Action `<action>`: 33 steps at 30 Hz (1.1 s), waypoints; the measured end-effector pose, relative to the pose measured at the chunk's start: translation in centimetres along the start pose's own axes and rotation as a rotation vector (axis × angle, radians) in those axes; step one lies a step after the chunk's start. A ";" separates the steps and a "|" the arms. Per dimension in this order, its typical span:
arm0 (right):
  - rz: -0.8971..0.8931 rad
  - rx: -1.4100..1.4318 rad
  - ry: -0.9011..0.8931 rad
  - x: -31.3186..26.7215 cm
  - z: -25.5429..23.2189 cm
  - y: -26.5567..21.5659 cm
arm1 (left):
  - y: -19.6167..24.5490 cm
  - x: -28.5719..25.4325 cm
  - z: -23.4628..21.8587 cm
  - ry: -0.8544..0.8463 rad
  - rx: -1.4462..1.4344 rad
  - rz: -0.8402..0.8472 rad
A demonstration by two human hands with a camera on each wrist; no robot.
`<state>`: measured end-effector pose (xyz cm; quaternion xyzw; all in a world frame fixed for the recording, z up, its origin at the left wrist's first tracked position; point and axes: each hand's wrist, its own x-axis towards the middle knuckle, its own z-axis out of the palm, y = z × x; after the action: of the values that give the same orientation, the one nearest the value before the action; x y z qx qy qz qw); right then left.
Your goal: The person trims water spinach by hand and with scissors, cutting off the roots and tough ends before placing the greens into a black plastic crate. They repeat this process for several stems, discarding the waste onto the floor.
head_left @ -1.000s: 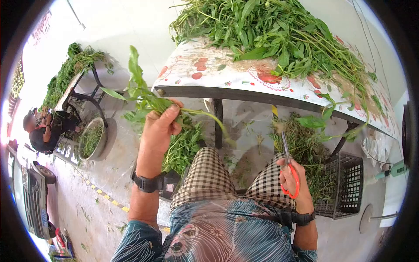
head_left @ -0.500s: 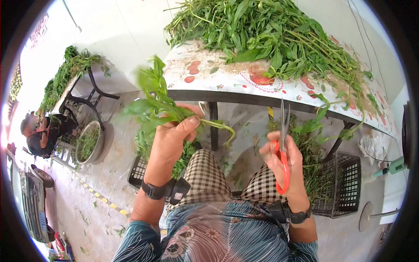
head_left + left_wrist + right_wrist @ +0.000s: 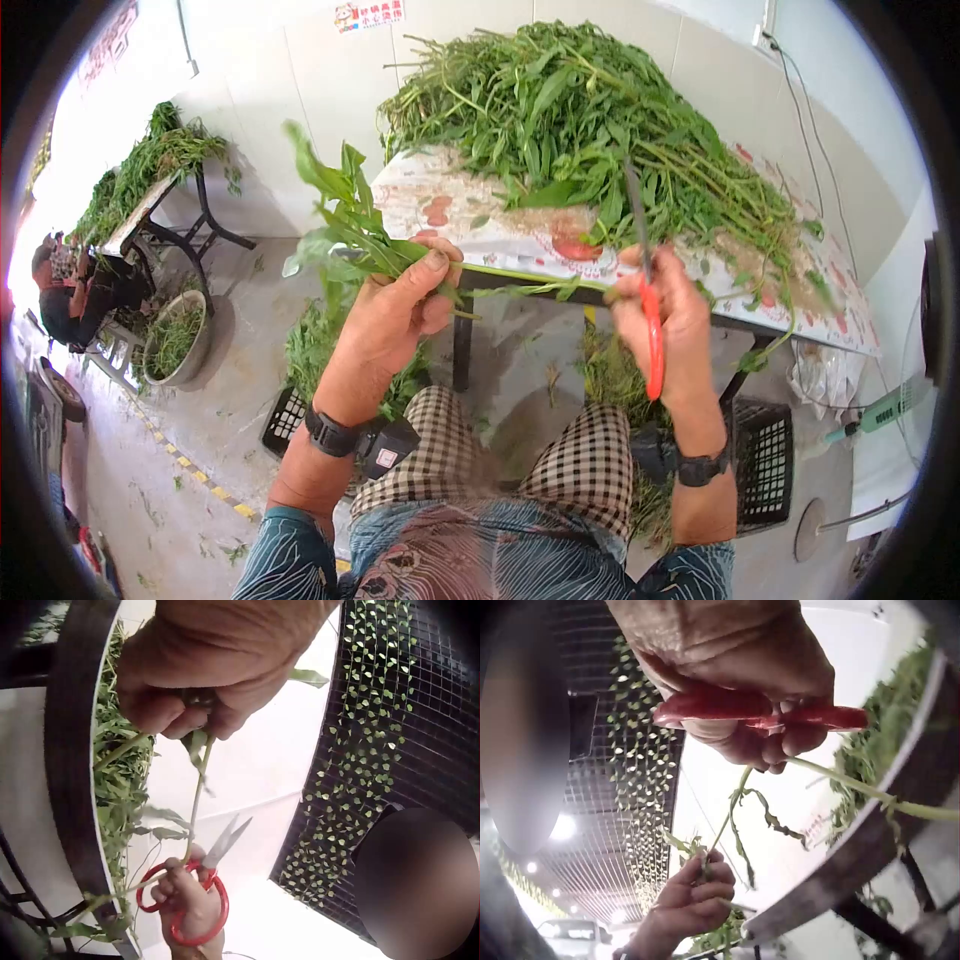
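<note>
My left hand grips a bunch of leafy green stems, leaves spreading to the left. One long stem runs from it across to my right hand, which pinches the stem while holding red-handled scissors. The blades point up and look nearly together in the head view; in the left wrist view the scissors show the blades slightly parted. In the right wrist view the stem continues past my right fingers. Behind both hands, a heap of greens lies on the table.
Black crates stand on the floor at right and left, with greens beneath the table. At far left are a round tub, a second table heaped with greens, and a seated person. A green bottle-like object is at right.
My right hand has risen and now pinches the long stem, which stretches between both hands; earlier its end hung loose from the left-hand bunch. The head view has shifted, showing more wall.
</note>
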<state>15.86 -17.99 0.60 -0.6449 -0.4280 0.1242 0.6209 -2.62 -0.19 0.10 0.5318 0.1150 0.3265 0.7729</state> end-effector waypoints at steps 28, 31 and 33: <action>0.255 -0.036 -0.627 1.8 -1.6 -1.3 | -2.6 6.8 -2.8 0.207 -0.023 0.153; 0.244 -0.036 -0.619 2.2 -1.1 -0.4 | -2.8 6.5 -3.0 0.181 -0.033 0.164; 0.237 -0.026 -0.609 2.6 -0.8 0.4 | -2.8 6.4 -3.1 0.187 -0.039 0.155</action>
<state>18.16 -16.64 1.35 -0.6314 -0.5176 0.3772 0.4372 1.72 5.55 -2.59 0.4912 0.1388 0.4355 0.7414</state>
